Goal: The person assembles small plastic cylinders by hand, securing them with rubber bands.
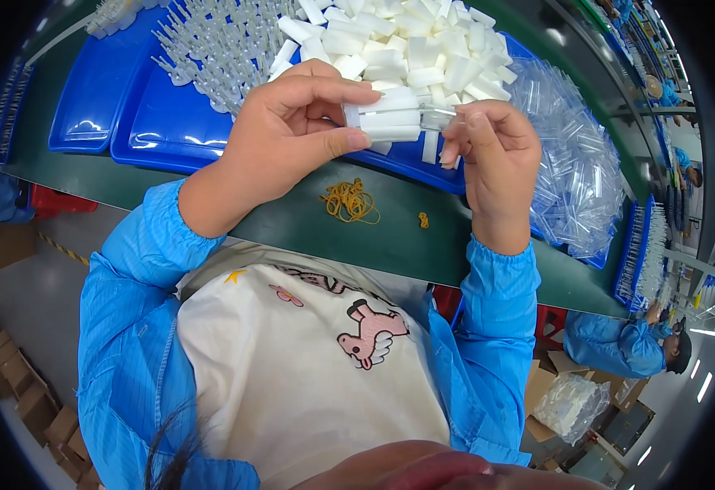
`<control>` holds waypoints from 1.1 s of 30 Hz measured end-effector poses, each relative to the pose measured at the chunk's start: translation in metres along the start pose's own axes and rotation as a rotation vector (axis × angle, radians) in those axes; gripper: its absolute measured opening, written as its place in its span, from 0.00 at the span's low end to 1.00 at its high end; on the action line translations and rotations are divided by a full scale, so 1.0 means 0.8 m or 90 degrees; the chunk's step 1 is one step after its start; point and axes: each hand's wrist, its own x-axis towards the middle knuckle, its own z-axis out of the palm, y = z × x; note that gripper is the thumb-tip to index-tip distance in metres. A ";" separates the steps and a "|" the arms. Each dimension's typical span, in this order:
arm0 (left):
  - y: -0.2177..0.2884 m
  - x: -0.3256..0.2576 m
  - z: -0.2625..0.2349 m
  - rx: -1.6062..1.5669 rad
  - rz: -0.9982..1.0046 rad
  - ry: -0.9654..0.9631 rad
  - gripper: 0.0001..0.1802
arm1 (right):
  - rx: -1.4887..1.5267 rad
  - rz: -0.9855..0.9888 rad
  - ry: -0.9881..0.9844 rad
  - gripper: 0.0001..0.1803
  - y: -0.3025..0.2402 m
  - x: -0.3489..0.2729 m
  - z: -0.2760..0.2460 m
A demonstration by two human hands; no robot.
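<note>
My left hand [292, 135] is closed around one end of a white cylindrical piece [392, 118], with its thumb below and fingers above. Clear plastic seems to cover part of that piece. At its right end sits a clear plastic fitting [437, 118], pinched by the fingertips of my right hand [496, 151]. Both hands are raised over the front edge of a blue tray [431, 167]. That tray holds a heap of white cylindrical pieces [423, 53]. A tangle of yellow-brown rubber bands [348, 202] lies on the green table below, with a small knotted one [423, 220] to its right.
Clear plastic tubes [574, 155] fill a tray at the right. Grey-clear stemmed fittings [218, 53] are piled at the back left, beside blue trays [92, 110]. A blue rack of parts [642, 253] stands at the far right. A co-worker in blue [619, 343] is beyond the table.
</note>
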 end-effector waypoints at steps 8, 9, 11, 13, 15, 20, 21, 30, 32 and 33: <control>0.001 0.000 0.001 0.011 -0.001 0.003 0.23 | -0.023 -0.002 -0.010 0.07 0.000 0.001 -0.002; 0.002 0.000 0.002 0.010 0.001 0.005 0.23 | -0.025 -0.001 -0.010 0.08 0.001 0.001 -0.002; 0.007 0.000 0.003 0.076 -0.024 0.010 0.23 | -0.027 0.000 -0.011 0.08 0.001 0.000 0.000; 0.008 -0.001 0.004 0.088 -0.035 0.014 0.23 | -0.050 -0.007 0.015 0.08 0.001 0.000 0.004; 0.009 -0.001 0.004 0.098 -0.045 0.017 0.23 | -0.042 -0.008 0.025 0.08 0.006 -0.001 0.008; 0.013 0.001 0.005 0.203 -0.072 -0.010 0.22 | -0.018 -0.005 0.056 0.07 0.012 -0.003 0.013; 0.016 0.001 0.006 0.202 -0.072 -0.007 0.22 | -0.017 -0.006 0.064 0.07 0.013 -0.003 0.013; 0.022 0.003 0.004 0.277 -0.038 -0.042 0.21 | -0.043 0.033 0.031 0.08 0.013 0.004 0.007; 0.020 0.003 0.003 0.265 -0.053 -0.048 0.20 | -0.054 0.054 0.009 0.08 0.012 0.007 0.000; 0.019 0.003 0.003 0.263 -0.053 -0.048 0.20 | -0.057 0.062 -0.018 0.08 0.012 0.009 -0.003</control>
